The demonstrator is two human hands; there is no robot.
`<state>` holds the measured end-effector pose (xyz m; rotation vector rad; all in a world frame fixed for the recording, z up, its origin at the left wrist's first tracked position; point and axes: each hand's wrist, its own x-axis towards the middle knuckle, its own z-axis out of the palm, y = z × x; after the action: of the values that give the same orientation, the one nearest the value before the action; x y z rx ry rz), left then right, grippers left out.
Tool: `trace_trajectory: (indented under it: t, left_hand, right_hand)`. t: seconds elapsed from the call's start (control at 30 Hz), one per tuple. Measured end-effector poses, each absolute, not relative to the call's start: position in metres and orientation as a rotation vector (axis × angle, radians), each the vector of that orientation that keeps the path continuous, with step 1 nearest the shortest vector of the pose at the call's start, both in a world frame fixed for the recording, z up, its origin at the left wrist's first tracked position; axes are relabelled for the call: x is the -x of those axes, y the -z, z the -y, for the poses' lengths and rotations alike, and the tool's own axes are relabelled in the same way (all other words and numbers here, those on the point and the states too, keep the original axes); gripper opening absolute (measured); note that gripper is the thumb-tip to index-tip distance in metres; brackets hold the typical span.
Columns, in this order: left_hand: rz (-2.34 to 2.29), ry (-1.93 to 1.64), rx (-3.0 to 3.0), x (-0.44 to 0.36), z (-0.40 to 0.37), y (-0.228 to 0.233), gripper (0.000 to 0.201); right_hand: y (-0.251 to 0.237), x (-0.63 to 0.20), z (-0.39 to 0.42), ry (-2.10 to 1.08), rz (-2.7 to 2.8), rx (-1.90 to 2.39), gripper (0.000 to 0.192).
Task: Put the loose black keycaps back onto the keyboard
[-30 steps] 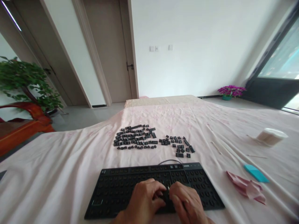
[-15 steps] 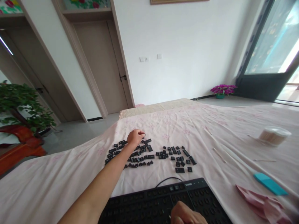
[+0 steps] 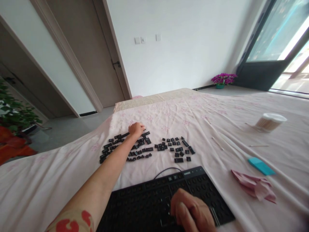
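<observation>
Black keycaps (image 3: 125,146) under closed left hand (image 3: 136,129); curled right hand (image 3: 190,211) on keyboard (image 3: 149,203).

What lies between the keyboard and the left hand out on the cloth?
In the head view, loose black keycaps and the keyboard's cable loop lie on the pink cloth between the keyboard and the left hand.

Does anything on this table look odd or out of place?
Yes. The keyboard has bare sockets: its keycaps lie loose in two clusters on the pink cloth. The left hand rests on the far cluster; the right hand rests on the keyboard.
</observation>
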<state>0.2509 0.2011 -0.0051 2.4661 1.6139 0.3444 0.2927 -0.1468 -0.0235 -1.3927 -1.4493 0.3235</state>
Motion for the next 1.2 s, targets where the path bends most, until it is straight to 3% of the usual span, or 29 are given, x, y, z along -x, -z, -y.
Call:
trace_trajectory:
  t: [0.17,0.33,0.47,0.7,0.9,1.03,1.2]
  left_hand:
    - [-1.483,-0.413,-2.493,-0.226,-0.159,-0.015,0.035]
    - [-0.858,-0.639,-2.549,-0.170,-0.058,-0.034,0.020]
    - [-0.732,-0.578,-2.466,-0.133,0.024,-0.030,0.015]
    - [-0.806,-0.440,-2.453,-0.118,0.086,0.000,0.032]
    - [-0.798,-0.487,-2.489,-0.123,0.100,0.014,0.010]
    - [-0.828,-0.532,-2.523,-0.127,0.102,0.018,0.013]
    - [-0.858,-0.568,-2.585,-0.131,0.103,0.022,0.019]
  right_hand:
    - [0.008,-0.299,0.151,-0.583,1.124,1.434,0.040]
    - [0.009,-0.300,0.163,-0.703,1.189,1.454,0.042]
    - [0.006,-0.292,0.172,-0.711,1.368,1.471,0.040]
    - [0.008,-0.282,0.173,-0.627,1.576,1.503,0.038]
    - [0.014,-0.276,0.167,-0.301,1.873,1.497,0.033]
    - [0.021,-0.272,0.162,-0.069,1.961,1.515,0.033]
    - [0.029,-0.273,0.166,-0.043,1.896,1.472,0.032]
